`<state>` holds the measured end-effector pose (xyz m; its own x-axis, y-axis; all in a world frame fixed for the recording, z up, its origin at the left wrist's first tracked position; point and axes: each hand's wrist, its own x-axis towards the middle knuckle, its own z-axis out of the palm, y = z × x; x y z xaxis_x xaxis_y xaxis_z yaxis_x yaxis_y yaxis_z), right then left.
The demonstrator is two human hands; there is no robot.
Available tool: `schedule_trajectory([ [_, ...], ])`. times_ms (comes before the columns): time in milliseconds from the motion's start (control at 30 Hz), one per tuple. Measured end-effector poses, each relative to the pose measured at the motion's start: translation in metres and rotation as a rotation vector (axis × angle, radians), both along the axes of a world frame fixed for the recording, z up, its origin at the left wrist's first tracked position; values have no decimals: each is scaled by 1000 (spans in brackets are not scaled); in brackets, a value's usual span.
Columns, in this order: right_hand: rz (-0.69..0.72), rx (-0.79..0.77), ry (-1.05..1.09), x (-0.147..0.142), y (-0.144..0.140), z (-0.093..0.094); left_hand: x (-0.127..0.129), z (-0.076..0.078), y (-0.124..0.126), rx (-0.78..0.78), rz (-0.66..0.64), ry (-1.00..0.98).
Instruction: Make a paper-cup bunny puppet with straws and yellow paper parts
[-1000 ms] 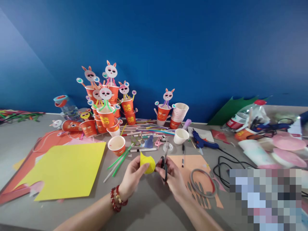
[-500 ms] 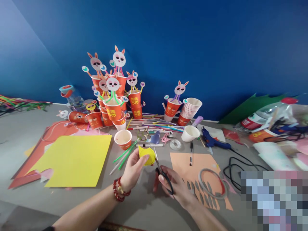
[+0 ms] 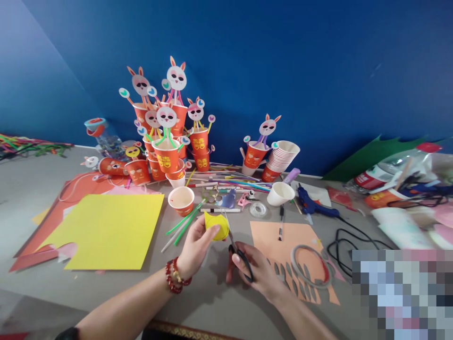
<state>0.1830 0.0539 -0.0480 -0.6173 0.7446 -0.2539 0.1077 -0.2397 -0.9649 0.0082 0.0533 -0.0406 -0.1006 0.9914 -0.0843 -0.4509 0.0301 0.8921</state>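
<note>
My left hand (image 3: 197, 243) pinches a small piece of yellow paper (image 3: 220, 227), partly rounded with a pointed corner at its upper left. A curved line is drawn on that piece. In my right hand (image 3: 255, 274) is a pair of scissors (image 3: 242, 261) with black handles, my fingers through the loops. Its blades point up and away from me, at the right edge of the yellow paper. To the left lies a large yellow sheet (image 3: 116, 231) with a bite cut from its lower left corner, over red and pink sheets.
Red paper cups with rabbit faces (image 3: 168, 156) stand stacked at the back left. An open cup (image 3: 181, 200), a white cup (image 3: 281, 194), a tape roll (image 3: 258, 209) and a blue glue gun (image 3: 316, 206) sit beyond my hands. Cut orange paper (image 3: 279, 236) lies right.
The view has shifted slightly. The scissors and the yellow piece stay nearly in the same place relative to each other; the rounded piece looks turned a little.
</note>
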Motion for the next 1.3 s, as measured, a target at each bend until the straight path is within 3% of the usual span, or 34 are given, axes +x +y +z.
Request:
schedule_trajectory([
  [1300, 28, 9, -28, 2, 0, -4, 0, -2, -1, 23, -17, -80],
])
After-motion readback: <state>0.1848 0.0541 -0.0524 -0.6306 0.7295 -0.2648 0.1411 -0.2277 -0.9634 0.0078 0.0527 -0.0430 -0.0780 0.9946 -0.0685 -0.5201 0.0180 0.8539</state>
